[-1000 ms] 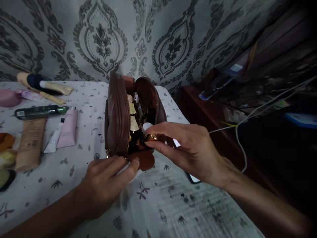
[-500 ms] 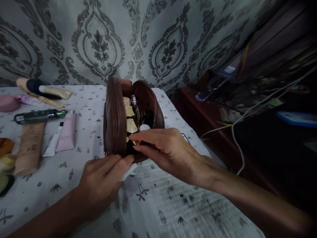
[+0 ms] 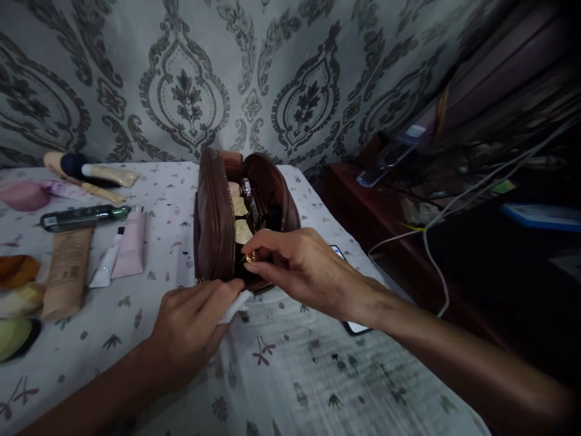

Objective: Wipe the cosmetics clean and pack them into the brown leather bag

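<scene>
A printed cloth covers the worktop (image 3: 290,375), and the brown zip pouch (image 3: 213,224) stands open near its middle. The left hand (image 3: 193,327) pinches the pouch's near end (with a white scrap under the fingers). The right hand (image 3: 304,269) grips a small gold-capped item (image 3: 249,257) at the opening. Best to keep the mouth spread and slide it in upright beside the compacts, not forced.

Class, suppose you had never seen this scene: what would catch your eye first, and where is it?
An open brown leather pouch stands mid-table, packed with cosmetics. The right hand pinches a small gold item at its mouth while the left hand steadies its near end. Tubes lie on the cloth at left.
</scene>
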A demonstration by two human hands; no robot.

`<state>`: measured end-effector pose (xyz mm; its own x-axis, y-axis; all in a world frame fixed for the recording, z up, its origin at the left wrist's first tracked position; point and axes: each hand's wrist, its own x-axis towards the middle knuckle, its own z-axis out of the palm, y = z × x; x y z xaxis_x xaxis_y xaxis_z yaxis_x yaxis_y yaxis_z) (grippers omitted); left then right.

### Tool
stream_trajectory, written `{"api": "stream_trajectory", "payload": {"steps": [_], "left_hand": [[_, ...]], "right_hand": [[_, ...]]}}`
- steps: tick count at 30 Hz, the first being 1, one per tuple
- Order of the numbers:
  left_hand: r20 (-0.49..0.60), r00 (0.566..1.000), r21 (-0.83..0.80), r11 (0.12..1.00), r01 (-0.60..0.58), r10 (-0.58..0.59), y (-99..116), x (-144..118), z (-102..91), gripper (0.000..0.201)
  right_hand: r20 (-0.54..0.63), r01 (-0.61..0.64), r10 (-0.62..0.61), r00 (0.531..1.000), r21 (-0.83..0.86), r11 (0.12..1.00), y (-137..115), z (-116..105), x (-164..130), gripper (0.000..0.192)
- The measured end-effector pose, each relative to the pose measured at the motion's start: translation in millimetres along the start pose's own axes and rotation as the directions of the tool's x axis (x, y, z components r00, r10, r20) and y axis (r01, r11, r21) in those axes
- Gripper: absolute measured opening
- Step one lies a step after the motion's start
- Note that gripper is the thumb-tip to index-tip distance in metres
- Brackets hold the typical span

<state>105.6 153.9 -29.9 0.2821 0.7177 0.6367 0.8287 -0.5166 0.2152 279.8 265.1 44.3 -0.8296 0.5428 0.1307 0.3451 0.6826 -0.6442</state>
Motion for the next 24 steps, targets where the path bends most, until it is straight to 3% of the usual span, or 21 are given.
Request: {"api": "stream_trajectory", "payload": {"steps": [7, 11, 15, 24], "left_hand": [[0.019, 0.999, 0.023, 0.998, -0.051, 0.05, -7, 0, -7.2, 0.022], [0.118, 0.985, 0.235, 0.96, -0.153, 0.128, -16, 13, -24.1, 0.032], [0.198, 0.964, 0.421, 0.873, -0.246, 0.176, -18, 28, -37.7, 0.025], [0.133, 0.984, 0.375, 0.913, -0.157, 0.115, -17, 22, -31.0, 0.02]], "right_hand": [[0.012, 0.035, -0.034, 0.999, -0.051, 0.998, -2, -1, -1, 0.007], [0.02, 0.053, -0.052, 0.998, -0.06, 0.997, 0, -4, -2, 0.009], [0.05, 0.097, -0.094, 0.994, -0.059, 0.993, 2, -11, 1, 0.008], [0.085, 0.162, -0.15, 0.985, -0.148, 0.976, -1, -21, 15, 0.025]]}}
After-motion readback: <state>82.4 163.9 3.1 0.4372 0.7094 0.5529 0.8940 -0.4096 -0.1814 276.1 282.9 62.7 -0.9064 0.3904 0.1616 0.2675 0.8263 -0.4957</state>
